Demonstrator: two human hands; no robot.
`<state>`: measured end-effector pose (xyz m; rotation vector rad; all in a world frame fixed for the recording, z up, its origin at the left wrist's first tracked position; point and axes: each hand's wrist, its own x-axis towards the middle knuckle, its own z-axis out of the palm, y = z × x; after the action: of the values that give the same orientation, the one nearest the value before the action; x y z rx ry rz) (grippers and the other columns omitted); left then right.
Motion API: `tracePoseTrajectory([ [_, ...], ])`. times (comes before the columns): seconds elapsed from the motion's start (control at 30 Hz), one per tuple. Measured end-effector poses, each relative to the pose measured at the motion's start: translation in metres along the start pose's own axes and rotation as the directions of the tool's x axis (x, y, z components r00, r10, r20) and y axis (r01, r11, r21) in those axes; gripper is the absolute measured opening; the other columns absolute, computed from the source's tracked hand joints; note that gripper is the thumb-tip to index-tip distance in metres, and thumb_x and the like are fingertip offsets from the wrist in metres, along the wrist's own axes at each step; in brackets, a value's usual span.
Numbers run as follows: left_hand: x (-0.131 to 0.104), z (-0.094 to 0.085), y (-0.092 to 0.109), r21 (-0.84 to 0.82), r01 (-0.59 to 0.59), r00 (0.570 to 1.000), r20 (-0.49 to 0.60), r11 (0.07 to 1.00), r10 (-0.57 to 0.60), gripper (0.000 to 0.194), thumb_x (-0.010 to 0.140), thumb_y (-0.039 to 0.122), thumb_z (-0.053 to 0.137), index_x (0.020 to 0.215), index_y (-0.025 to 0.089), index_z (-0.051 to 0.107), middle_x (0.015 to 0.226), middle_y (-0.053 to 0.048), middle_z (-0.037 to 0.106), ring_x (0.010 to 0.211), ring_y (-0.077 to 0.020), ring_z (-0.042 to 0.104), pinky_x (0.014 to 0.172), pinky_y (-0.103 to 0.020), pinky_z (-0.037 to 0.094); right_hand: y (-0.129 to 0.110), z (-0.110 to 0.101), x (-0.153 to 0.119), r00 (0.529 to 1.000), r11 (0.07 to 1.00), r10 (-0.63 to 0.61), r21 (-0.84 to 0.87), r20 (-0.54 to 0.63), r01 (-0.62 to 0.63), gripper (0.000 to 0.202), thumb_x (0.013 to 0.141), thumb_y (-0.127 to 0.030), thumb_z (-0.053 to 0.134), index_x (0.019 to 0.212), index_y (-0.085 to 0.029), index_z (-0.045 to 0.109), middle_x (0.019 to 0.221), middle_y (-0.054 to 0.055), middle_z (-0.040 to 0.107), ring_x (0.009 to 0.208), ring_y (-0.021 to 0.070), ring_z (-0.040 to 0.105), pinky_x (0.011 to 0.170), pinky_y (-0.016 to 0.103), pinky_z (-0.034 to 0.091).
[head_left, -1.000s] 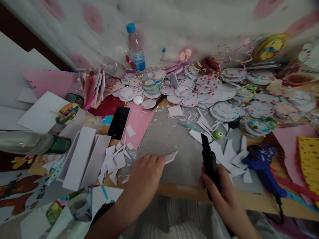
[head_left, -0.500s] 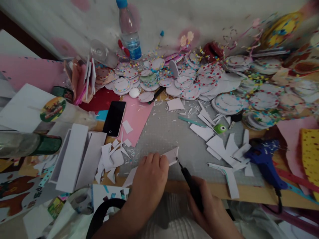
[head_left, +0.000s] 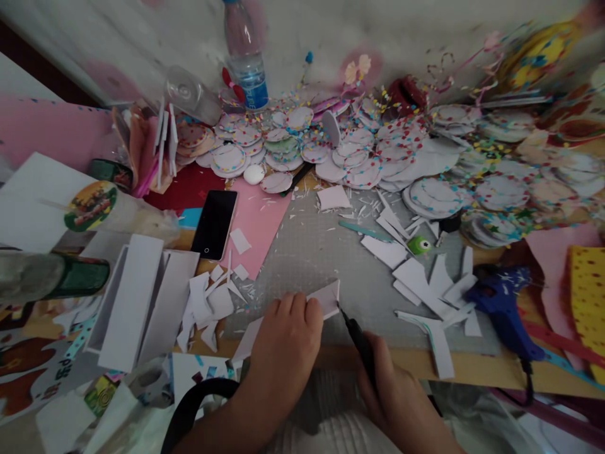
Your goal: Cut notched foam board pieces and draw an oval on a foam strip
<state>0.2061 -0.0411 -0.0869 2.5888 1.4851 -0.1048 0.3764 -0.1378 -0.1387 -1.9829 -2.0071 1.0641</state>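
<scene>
My left hand point(head_left: 289, 334), fingers bent and together, holds a white foam-board strip point(head_left: 326, 297) down on the grey cutting mat point(head_left: 302, 246). The strip's right end sticks out past my knuckles, and more white board shows on the hand's left side. In my right hand point(head_left: 397, 391) is a black-handled craft knife point(head_left: 359, 340), gripped like a pen. Its thin tip is at the strip's right end; whether it touches I cannot tell. White board offcuts point(head_left: 420, 284) lie to the right on the mat.
A phone point(head_left: 215, 224), pink paper point(head_left: 255, 208) and a white box point(head_left: 135, 302) are at the left. Stacks of decorated white discs point(head_left: 363, 170) line the back beside a water bottle point(head_left: 248, 69). A blue glue gun point(head_left: 505, 309) lies at right, near a green punch point(head_left: 418, 244).
The view has shifted slightly. The knife has moved a little, its tip still by the strip's right end. My left hand keeps its hold on the strip.
</scene>
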Motion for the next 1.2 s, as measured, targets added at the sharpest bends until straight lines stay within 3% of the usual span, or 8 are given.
tracePoseTrajectory([
  [0.63,0.000,0.004,0.001,0.043,-0.006,0.999,-0.038,0.999,0.008,0.019,0.075,-0.001,0.050,0.077,0.018,0.049,0.073,-0.004,0.059,0.070,-0.0231,0.059,0.061,-0.037,0.054,-0.007,-0.001,0.016,0.984,0.985,0.160,-0.073,0.077,-0.154,0.022,0.095,-0.020,0.030,0.114,-0.017,0.039,0.075,0.007,0.073,0.065,0.0252,0.072,0.054,0.027,0.039],
  [0.83,0.003,0.001,-0.004,0.033,0.005,0.999,0.036,0.999,-0.006,0.019,0.077,-0.002,0.049,0.081,0.017,0.050,0.079,-0.004,0.060,0.075,-0.0230,0.059,0.065,-0.038,0.054,-0.010,-0.008,0.022,0.976,0.985,0.173,-0.054,0.129,-0.167,0.020,0.095,-0.020,0.030,0.113,-0.017,0.040,0.073,0.007,0.072,0.067,0.0255,0.072,0.053,0.027,0.035],
  [1.2,0.002,-0.002,-0.007,-0.008,-0.008,0.999,0.050,1.000,0.008,0.020,0.079,-0.002,0.044,0.082,0.017,0.049,0.079,-0.005,0.058,0.076,-0.0245,0.058,0.065,-0.039,0.053,-0.008,-0.013,0.030,0.973,0.984,0.164,-0.095,0.165,-0.150,0.021,0.094,-0.018,0.030,0.111,-0.013,0.040,0.073,0.010,0.072,0.067,0.0283,0.072,0.050,0.029,0.028],
])
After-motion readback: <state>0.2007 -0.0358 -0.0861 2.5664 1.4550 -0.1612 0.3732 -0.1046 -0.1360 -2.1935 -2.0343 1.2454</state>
